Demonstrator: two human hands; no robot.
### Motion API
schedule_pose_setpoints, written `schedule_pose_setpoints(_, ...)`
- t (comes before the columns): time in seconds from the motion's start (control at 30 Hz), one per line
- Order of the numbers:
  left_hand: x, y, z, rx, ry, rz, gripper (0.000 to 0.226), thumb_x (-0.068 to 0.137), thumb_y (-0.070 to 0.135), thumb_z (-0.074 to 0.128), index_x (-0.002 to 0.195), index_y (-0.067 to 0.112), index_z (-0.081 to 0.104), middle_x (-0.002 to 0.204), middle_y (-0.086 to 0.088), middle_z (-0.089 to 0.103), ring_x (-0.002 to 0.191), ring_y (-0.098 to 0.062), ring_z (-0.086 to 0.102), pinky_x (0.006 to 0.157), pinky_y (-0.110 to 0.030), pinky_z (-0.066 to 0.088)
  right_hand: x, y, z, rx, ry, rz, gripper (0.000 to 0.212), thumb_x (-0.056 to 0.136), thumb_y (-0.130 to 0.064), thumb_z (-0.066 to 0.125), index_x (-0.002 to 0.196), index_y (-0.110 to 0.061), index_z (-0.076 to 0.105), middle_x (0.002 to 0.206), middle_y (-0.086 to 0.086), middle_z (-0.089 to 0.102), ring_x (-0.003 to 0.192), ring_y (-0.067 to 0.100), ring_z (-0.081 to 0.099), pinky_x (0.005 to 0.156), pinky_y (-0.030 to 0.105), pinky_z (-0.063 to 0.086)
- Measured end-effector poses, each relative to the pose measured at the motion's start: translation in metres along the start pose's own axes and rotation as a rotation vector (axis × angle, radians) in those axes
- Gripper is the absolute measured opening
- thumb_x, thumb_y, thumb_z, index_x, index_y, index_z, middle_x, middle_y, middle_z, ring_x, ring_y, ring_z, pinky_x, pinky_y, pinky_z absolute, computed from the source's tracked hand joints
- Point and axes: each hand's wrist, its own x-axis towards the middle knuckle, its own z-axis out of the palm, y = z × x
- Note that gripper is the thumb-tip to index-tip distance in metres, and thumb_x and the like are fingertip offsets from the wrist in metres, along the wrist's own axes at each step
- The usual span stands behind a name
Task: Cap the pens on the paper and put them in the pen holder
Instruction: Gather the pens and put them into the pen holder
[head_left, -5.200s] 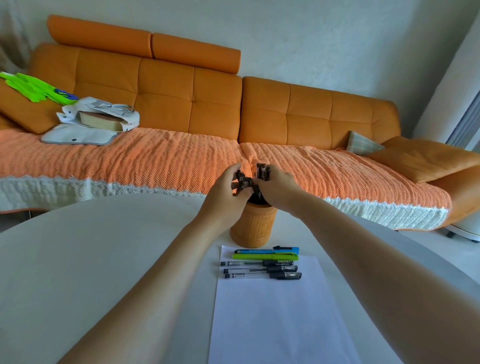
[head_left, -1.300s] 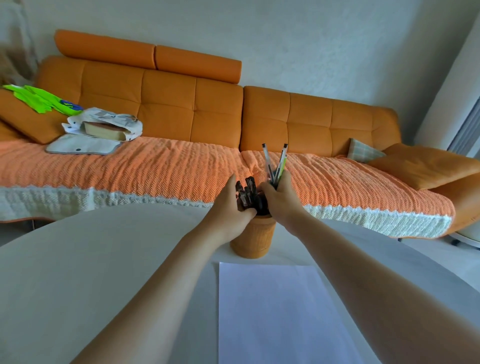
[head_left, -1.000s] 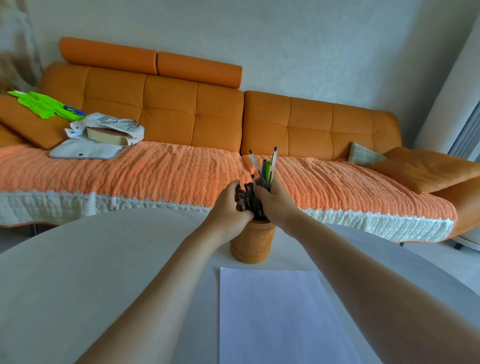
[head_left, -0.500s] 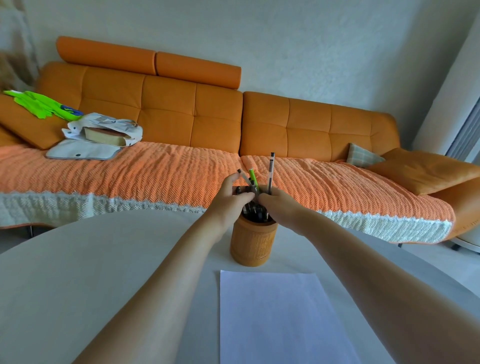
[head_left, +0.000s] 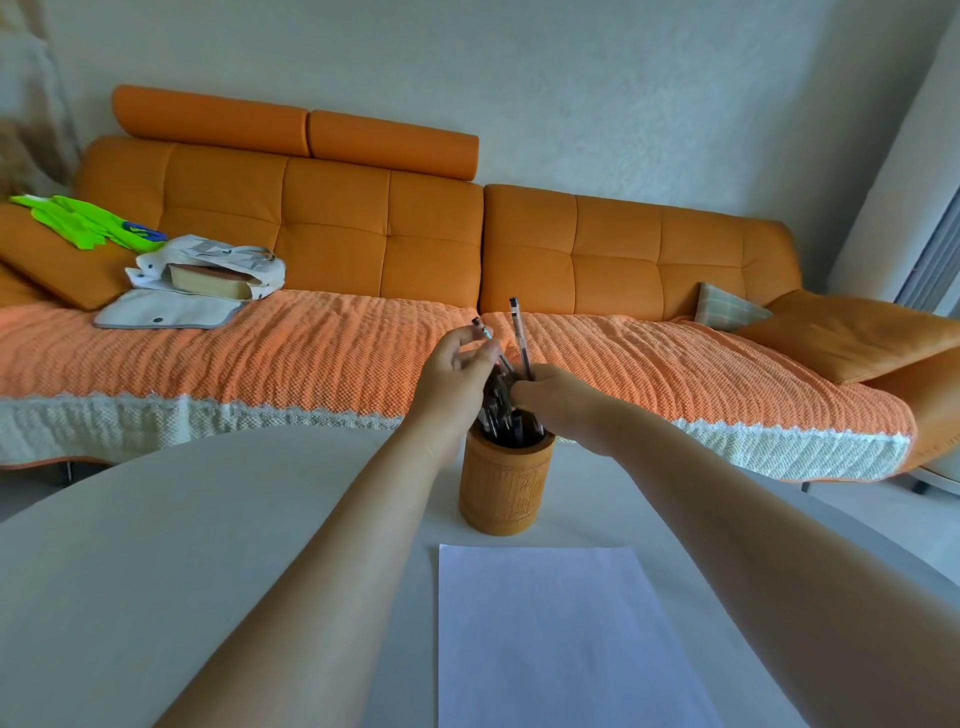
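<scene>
Wooden holder, fewer raised pens than before

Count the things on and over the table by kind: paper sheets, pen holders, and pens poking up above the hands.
Paper sheets: 1
Pen holders: 1
Pens poking up: 2, a slanted pen held by the left hand and an upright pen held by the right hand
Total: 4
More pens sit inside, too bunched to count.
</scene>
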Motion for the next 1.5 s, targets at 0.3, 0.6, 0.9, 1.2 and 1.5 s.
schedule_pose_setpoints(0.3,0.000,0.006,-0.008,0.094,0.009,0.107,0.025,0.095,0.032,0.056,0.119,0.026,0.062,0.122,0.008,0.060,0.111,-0.008,0.054,0.076,-0.016,0.038,0.001,0.014,-0.013,0.168,0.222,-0.175,0.026,0.100,-0.009,0.046,0.115,-0.019,0.064,0.087,0.001,0.064,0.070,0.014,0.053,0.057,0.020,0.040)
schedule_pose_setpoints(0.6,-0.012,-0.007,-0.009,0.372,-0.170,0.022,0.043,0.098,0.037,0.049,0.139,0.025,0.042,0.142,-0.002,0.047,0.119,-0.019,0.051,0.089,-0.029,0.040,0.004,0.013,0.005,0.870,0.246,-0.135,0.015,0.097,-0.004,0.037,0.087,-0.015,0.041,0.067,0.003,0.041,0.062,0.018,0.039,0.066,0.033,0.039)
schedule_pose_setpoints(0.9,-0.021,-0.011,-0.013,0.292,-0.311,-0.019,0.081,0.089,0.037,0.064,0.152,0.033,0.012,0.154,0.000,0.028,0.138,-0.020,0.034,0.102,-0.030,0.030,-0.006,0.035,0.018,0.476,0.251,-0.096,0.012,0.103,-0.017,0.042,0.092,-0.013,0.045,0.080,-0.006,0.066,0.067,0.010,0.058,0.061,0.024,0.047)
schedule_pose_setpoints(1.2,-0.025,-0.009,-0.007,0.270,-0.350,-0.008,0.069,0.099,0.021,0.050,0.153,0.028,0.009,0.161,0.000,0.015,0.145,-0.019,0.020,0.112,-0.033,0.022,0.001,0.032,0.007,0.157,0.043,-0.008,0.035,0.093,-0.007,0.047,0.125,-0.018,0.040,0.113,0.006,0.054,0.098,0.021,0.055,0.085,0.038,0.048)
schedule_pose_setpoints(1.5,-0.024,-0.009,-0.007,0.271,-0.450,-0.043,0.099,0.089,0.014,0.066,0.152,0.028,-0.009,0.153,-0.002,0.027,0.132,-0.017,0.035,0.098,-0.029,0.030,-0.005,0.020,0.005,-0.168,-0.046,0.018,0.048,0.094,0.002,0.037,0.140,-0.011,0.044,0.113,0.010,0.058,0.076,0.015,0.054,0.058,0.023,0.047)
